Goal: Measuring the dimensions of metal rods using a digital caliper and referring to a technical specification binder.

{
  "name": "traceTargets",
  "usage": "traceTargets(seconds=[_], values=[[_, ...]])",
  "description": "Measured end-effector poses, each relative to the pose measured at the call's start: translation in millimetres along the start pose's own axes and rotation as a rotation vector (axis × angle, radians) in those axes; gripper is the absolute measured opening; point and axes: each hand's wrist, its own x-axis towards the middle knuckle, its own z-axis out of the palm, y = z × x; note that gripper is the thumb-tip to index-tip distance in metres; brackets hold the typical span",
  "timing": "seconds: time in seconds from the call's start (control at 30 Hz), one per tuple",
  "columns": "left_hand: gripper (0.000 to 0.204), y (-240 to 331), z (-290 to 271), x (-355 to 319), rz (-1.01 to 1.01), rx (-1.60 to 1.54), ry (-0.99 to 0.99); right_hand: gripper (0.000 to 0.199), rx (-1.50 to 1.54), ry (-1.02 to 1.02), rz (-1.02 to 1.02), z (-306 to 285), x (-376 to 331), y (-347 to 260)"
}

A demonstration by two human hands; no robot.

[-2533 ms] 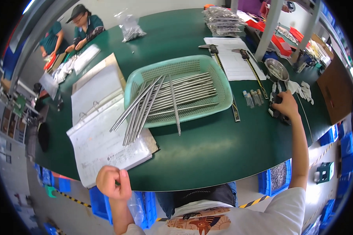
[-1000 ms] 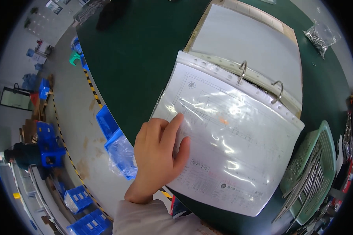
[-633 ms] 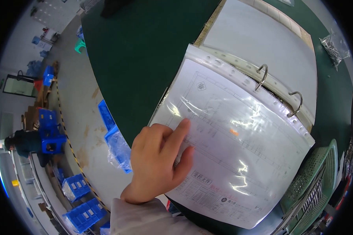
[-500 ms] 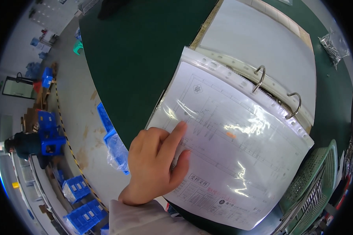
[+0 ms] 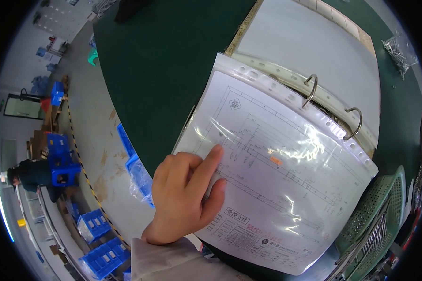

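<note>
My left hand (image 5: 187, 192) rests at the left edge of a technical drawing (image 5: 272, 187) in a clear, shiny plastic sleeve. Its index finger is stretched out onto the sheet and the thumb stands apart, while the other fingers are curled; it holds nothing. The sleeve hangs in an open ring binder, whose two metal rings (image 5: 310, 91) stand up through its punched edge. Beyond the rings lies a turned-over white page (image 5: 309, 54). A small orange mark (image 5: 275, 160) shows on the drawing, partly among glare. My right hand is out of view.
The binder lies on a dark green table (image 5: 150, 70). A green perforated basket (image 5: 375, 229) holding long metal parts stands at the right, a bag of metal pieces (image 5: 401, 54) behind it. Blue bins (image 5: 105, 257) line the floor at left, near a person in dark clothes (image 5: 33, 173).
</note>
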Motion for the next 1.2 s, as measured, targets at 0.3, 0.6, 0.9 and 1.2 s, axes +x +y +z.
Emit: traceTargets(seconds=[0.3, 0.6, 0.9, 1.2], values=[[0.038, -0.5, 0.7, 1.7, 0.063, -0.006, -0.017, 0.047, 0.013, -0.007, 0.005, 8.2, 4.6, -20.7], [0.036, 1.0, -0.8, 2.3, 0.093, -0.017, -0.032, 0.048, 0.029, -0.019, 0.024, 19.3, 4.1, -40.8], [0.044, 0.3, -3.0, 1.6, 0.127, -0.003, -0.068, 0.049, 0.026, -0.018, 0.045, 14.5, 3.3, -58.7], [0.052, -1.6, -1.8, 5.4, 0.152, -0.034, -0.111, 0.050, -0.025, 0.034, 0.108, -33.3, -11.4, -58.2]])
